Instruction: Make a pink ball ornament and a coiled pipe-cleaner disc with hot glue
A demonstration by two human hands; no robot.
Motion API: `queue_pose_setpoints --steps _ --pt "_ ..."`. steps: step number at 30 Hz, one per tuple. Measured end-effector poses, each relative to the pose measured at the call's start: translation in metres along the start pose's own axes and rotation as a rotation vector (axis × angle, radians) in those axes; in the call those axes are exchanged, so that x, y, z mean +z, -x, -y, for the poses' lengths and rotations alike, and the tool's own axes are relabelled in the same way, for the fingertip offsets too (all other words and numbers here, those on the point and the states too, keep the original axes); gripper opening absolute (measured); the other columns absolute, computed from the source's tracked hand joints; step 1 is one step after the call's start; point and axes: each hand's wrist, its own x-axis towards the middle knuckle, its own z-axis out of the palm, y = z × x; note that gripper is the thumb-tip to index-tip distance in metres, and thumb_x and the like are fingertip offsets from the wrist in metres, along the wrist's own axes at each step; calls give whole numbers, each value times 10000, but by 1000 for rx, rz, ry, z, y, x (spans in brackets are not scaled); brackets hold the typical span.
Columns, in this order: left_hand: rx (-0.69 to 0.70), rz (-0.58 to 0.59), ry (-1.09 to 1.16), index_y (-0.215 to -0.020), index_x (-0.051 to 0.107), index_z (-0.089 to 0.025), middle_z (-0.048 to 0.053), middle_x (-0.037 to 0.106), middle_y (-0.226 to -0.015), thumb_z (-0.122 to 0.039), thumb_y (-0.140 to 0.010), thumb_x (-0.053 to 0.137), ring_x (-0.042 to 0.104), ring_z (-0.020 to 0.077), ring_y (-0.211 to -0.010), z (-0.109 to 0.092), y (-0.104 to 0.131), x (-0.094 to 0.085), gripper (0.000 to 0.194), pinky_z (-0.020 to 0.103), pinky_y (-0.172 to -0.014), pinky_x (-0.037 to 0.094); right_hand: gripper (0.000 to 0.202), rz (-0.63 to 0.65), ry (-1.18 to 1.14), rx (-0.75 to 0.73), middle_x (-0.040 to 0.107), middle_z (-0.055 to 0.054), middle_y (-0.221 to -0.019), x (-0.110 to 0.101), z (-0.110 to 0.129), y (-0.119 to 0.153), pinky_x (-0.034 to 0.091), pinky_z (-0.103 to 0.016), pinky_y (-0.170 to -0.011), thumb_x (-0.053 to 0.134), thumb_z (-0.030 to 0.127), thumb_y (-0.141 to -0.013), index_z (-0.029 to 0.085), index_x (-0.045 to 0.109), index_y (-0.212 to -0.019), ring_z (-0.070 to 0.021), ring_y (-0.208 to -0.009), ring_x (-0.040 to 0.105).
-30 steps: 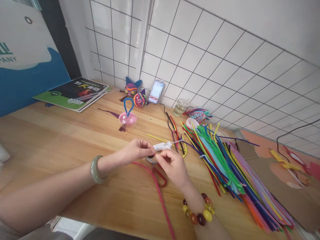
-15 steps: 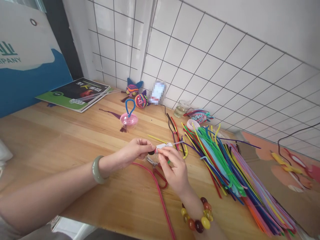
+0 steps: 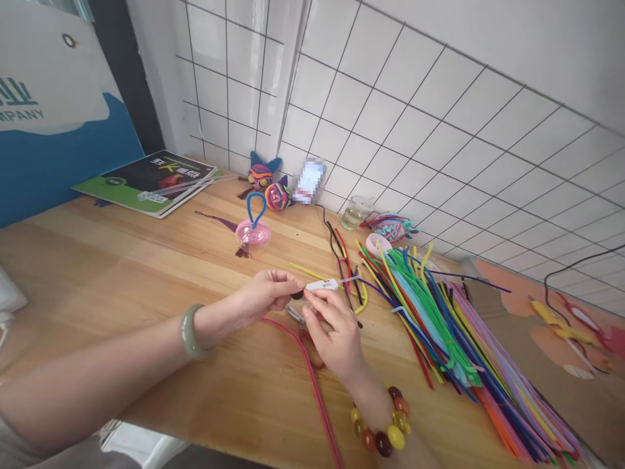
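Black pc [image 3: 297, 295] pinched in L hand [image 3: 263, 297], R hand [image 3: 336, 335] curled just beside.

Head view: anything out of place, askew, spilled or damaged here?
The phone by the wall looks odd: blocky pixelation covers it. The coloured stems splay unevenly at their ends. I see no spill or damage, but the black piece in the left fingers is mostly hidden.

The dark piece [image 3: 297, 295] is partly hidden by the left hand [image 3: 264, 297]; the scissors [image 3: 295, 315], by the right hand [image 3: 336, 332]; the phone [image 3: 309, 182] beyond them is blurred; the board [image 3: 53, 159] to their left is cut off.
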Motion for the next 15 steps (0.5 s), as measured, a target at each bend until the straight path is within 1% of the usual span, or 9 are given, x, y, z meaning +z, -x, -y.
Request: queue_pose_setpoints --steps 3,5,7,10,15 --pt "-5 -21 24 -632 580 -125 -61 351 -462 -361 -686 653 213 52 -444 1 1 3 253 236 -435 113 297 -9 -36 82 611 -75 -911 2 3 0 503 -317 -706 508 151 -811 210 590 -1090 -178 -842 580" --pt "-7 -41 39 -642 582 -126 -60 363 -468 -357 -688 652 220 50 -442 2 2 6 246 235 -433 114 265 -38 -80 150 632 -67 -860 4 5 0 516 -304 -666 513 174 -813 205 605 -1060 -169 -777 595" --pt "-8 -64 49 -647 579 -129 -60 365 -469 -355 -689 650 232 49 -438 3 4 9 240 233 -430 116 232 -91 -110 223 650 -69 -850 7 8 0 526 -303 -667 531 196 -805 193 625 -1017 -170 -761 608" --pt "-2 -66 66 -635 562 -139 -63 356 -465 -360 -691 644 241 51 -432 5 6 13 242 229 -429 129 188 -167 -132 316 665 -78 -888 12 11 1 541 -300 -676 562 217 -784 181 652 -945 -183 -796 623" --pt "18 -73 122 -642 543 -146 -61 356 -485 -356 -702 639 252 57 -442 10 8 16 239 221 -437 160 171 -235 -147 372 679 -74 -899 15 13 2 560 -301 -654 591 231 -759 184 671 -903 -193 -784 643"
